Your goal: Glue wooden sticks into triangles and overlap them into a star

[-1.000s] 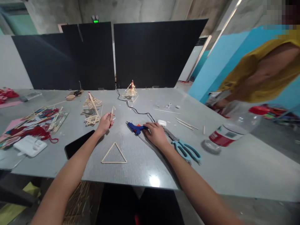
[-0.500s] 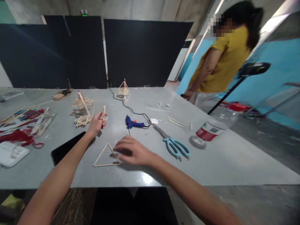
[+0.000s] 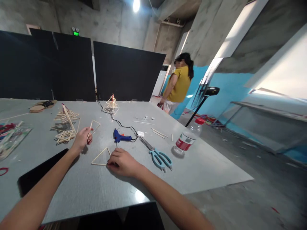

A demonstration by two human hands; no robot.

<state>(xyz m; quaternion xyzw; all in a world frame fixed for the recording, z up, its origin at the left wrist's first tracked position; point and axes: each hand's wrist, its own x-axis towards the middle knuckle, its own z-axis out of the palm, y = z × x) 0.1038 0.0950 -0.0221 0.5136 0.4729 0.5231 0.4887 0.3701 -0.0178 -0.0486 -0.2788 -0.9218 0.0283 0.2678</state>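
My left hand (image 3: pixel 81 140) is closed on a small triangle of wooden sticks (image 3: pixel 96 121), held tilted up off the table. A larger stick triangle (image 3: pixel 99 155) lies flat on the tabletop, and the fingers of my right hand (image 3: pixel 123 162) are pinched at its right corner, hiding that corner. Just beyond the right hand rests a blue hot glue gun (image 3: pixel 122 138) on its side, its nozzle end hidden from clear view. To the left of my left hand stands a layered stick model (image 3: pixel 66 119), with a star-shaped stick piece (image 3: pixel 64 136) in front.
Scissors with light-blue handles (image 3: pixel 158 157) lie right of the glue gun, near a bottle with a red cap (image 3: pixel 185 140). Loose sticks (image 3: pixel 158 133) and a stick pyramid (image 3: pixel 111 105) sit farther back. A black flat object (image 3: pixel 35 174) lies under my left forearm. A person in yellow (image 3: pixel 178 84) stands beyond.
My view has swung right and up. My right hand has closed on the corner of the flat triangle. The piece in my left hand has turned, showing its triangular outline.
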